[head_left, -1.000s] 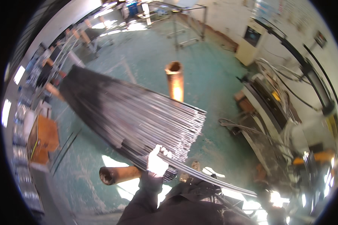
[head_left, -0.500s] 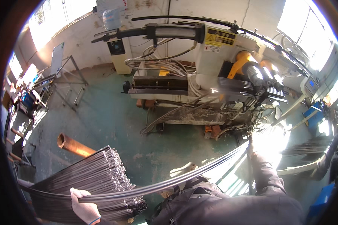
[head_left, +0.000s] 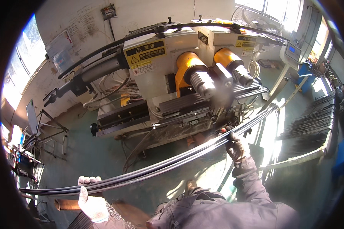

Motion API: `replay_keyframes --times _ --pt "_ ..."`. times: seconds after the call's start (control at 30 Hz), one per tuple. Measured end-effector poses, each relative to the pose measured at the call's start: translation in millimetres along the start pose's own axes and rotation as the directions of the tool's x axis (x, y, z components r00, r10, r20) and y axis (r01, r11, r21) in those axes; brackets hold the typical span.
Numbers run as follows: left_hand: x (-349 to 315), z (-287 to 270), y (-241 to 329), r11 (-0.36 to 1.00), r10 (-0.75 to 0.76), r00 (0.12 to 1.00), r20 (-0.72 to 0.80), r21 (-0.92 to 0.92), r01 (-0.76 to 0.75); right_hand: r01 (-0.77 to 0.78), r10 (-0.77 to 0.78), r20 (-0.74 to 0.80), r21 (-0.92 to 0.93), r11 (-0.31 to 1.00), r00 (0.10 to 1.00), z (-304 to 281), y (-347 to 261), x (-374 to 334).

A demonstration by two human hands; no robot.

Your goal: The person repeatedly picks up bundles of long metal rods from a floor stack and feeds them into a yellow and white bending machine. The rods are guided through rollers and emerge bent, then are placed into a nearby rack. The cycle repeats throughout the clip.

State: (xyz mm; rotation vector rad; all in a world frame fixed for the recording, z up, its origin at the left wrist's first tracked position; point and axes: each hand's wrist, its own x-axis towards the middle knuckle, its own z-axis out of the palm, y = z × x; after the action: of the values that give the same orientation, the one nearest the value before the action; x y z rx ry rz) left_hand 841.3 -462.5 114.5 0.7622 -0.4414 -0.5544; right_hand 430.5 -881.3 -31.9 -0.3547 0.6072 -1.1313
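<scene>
A bundle of several long, thin dark metal rods [head_left: 156,169] runs across in front of me, from the far left up to the right, looking bowed through the fisheye. My left hand [head_left: 92,204], in a pale knit glove, is closed round the rods near their left part, with fingertips on the far side and thumb on the near side. Farther right, my right hand [head_left: 237,148], in a dirty, darker glove, grips the same rods. Beyond that hand stands a white machine [head_left: 144,86] with two orange-yellow heads [head_left: 189,64] ending in ribbed metal rollers.
Below my left hand lie a copper-coloured tube [head_left: 67,204] and part of a rod stack [head_left: 82,221]. More dark rods rest in a rack [head_left: 311,155] at right. A control panel [head_left: 291,51] on a post stands beyond the machine. Metal frames [head_left: 46,131] occupy the left.
The rods, held in both hands, have been lifted off the stack toward the machine. My view has moved closer to the machine, and the stack has mostly slipped out at lower left.
</scene>
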Motion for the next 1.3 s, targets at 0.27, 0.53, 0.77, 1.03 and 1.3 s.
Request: replay_keyframes --times 0.27,0.53,0.77,1.03,1.3 --pt "99.2 -13.7 -45.6 0.994 -0.035 0.963 -0.267 0.093 0.062 0.594 -0.437 0.685 -0.726 -0.345 0.583 23.0 -58.2 67.8" --pt "197.8 -28.4 -152.7 0.971 -0.230 0.899 -0.372 -0.028 0.237 0.411 -0.410 0.035 -0.127 0.903 0.911 68.2 -32.8 180.7" --pt "265.7 -15.2 -210.0 0.538 -0.745 0.565 -0.354 0.182 0.823 0.169 -0.519 0.331 -0.927 -0.334 0.788 34.1 -16.5 247.4" --pt "300.8 -29.8 -229.1 0.674 -0.714 0.663 -0.226 0.036 0.738 0.457 -0.609 -0.154 -0.526 0.717 0.778 52.6 0.6 268.7" --pt "341.1 -105.4 -184.0 0.359 -0.928 0.333 -0.166 -0.634 0.685 0.466 -0.525 -0.338 -0.244 0.851 0.781 62.9 13.3 261.8"
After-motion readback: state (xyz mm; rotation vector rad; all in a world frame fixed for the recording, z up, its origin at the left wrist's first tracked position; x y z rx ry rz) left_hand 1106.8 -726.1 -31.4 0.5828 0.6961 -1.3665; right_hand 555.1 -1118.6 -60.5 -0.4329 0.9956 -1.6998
